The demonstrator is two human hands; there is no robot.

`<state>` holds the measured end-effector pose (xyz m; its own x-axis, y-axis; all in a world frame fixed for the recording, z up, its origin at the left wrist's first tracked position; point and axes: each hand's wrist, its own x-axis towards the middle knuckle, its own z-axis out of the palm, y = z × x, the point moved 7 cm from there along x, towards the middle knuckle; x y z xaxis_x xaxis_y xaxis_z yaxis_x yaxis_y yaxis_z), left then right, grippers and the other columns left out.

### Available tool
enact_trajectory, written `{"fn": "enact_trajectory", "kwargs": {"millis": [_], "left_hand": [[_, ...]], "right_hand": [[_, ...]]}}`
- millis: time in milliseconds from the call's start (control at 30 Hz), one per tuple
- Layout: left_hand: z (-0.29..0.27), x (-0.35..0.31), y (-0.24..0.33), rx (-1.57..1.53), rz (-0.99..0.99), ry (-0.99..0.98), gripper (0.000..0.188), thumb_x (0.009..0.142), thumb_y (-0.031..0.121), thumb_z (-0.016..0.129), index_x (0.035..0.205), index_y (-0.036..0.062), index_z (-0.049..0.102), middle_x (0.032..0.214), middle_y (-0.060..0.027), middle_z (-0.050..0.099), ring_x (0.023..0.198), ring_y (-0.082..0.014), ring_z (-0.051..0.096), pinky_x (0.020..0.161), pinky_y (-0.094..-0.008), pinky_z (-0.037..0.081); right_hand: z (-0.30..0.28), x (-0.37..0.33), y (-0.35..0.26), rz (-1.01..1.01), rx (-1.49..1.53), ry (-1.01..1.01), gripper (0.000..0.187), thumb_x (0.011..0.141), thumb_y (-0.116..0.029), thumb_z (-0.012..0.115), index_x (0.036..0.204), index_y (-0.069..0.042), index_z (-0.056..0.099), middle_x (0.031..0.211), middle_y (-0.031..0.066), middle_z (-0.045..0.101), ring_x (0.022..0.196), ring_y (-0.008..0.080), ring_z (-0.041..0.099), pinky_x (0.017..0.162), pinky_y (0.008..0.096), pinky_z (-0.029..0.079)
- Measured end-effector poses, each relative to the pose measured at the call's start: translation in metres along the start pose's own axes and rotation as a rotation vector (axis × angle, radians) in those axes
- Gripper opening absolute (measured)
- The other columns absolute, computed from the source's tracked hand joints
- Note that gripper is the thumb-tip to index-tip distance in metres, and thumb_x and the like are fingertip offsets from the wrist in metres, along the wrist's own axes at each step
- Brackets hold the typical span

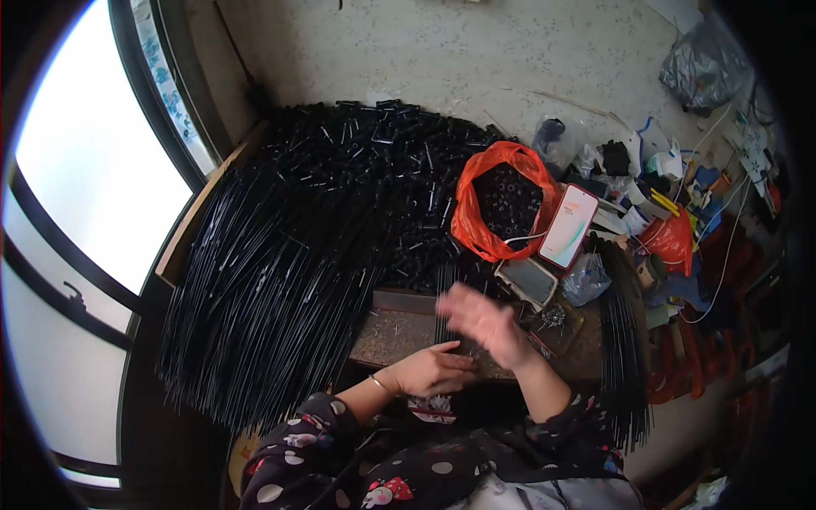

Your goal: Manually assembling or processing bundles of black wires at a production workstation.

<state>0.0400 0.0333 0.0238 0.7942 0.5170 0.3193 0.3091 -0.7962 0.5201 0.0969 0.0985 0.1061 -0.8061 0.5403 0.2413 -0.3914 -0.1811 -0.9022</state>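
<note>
My right hand (480,323) is lifted over the brown work board (391,336), its palm showing and its fingers stretched out, somewhat blurred by motion; I see nothing in it. Lower and to its left, my left hand (432,372) is at the board's near edge with its fingers bent inward; whatever they hold, if anything, is hidden. Between the hands and the far edge of the board lies a narrow bundle of thin black rods (446,285), partly covered by my right hand. A small container with pale bits (432,408) sits just below my left hand.
Long black rods (255,314) spread across the left, below a heap of short black tubular parts (365,157). A red plastic bag (463,217) holds small dark pieces. Beside it are a phone (568,228), a clear-lidded box (527,282), metal pieces (552,316) and more rods (622,357).
</note>
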Motion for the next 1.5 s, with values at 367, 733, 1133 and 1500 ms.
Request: {"fn": "enact_trajectory", "kwargs": {"millis": [367, 733, 1133, 1500], "left_hand": [[-0.035, -0.006, 0.000, 0.245, -0.214, 0.209, 0.068, 0.076, 0.044, 0.062, 0.134, 0.0164, 0.039, 0.142, -0.0125, 0.032, 0.132, -0.0303, 0.028, 0.106, -0.0539, 0.018], [-0.014, -0.015, 0.006, 0.599, -0.468, -0.046, 0.087, 0.066, 0.043, 0.060, 0.139, 0.0076, 0.029, 0.147, -0.0177, 0.018, 0.136, -0.0345, 0.017, 0.104, -0.0578, 0.017], [-0.045, -0.014, 0.009, 0.054, -0.381, 0.126, 0.095, 0.064, 0.062, 0.065, 0.138, 0.0113, 0.033, 0.145, -0.0184, 0.024, 0.136, -0.0346, 0.015, 0.103, -0.0628, 0.006], [-0.125, 0.022, 0.056, -0.595, -0.183, 0.673, 0.021, 0.077, 0.007, 0.066, 0.097, -0.0013, 0.065, 0.093, -0.0140, 0.066, 0.096, -0.0245, 0.061, 0.098, -0.0412, 0.038]], "right_hand": [[0.039, -0.030, -0.011, -0.059, -0.520, 0.117, 0.019, 0.084, -0.011, 0.063, 0.101, -0.002, 0.065, 0.085, 0.0082, 0.068, 0.076, 0.0103, 0.062, 0.067, 0.0237, 0.048], [0.136, -0.068, 0.010, -0.199, -0.909, -0.520, 0.058, 0.071, -0.010, 0.065, 0.126, -0.002, 0.047, 0.122, 0.0140, 0.053, 0.112, 0.0264, 0.052, 0.096, 0.0368, 0.043], [0.051, -0.023, -0.019, -0.049, -0.846, 0.142, 0.018, 0.083, -0.016, 0.063, 0.097, -0.005, 0.066, 0.083, 0.0132, 0.066, 0.078, 0.0249, 0.066, 0.066, 0.0300, 0.050], [0.037, -0.029, -0.028, -0.135, -0.999, 0.145, 0.018, 0.084, -0.020, 0.062, 0.089, -0.003, 0.063, 0.081, 0.0152, 0.063, 0.074, 0.0319, 0.062, 0.063, 0.0355, 0.048]]}}
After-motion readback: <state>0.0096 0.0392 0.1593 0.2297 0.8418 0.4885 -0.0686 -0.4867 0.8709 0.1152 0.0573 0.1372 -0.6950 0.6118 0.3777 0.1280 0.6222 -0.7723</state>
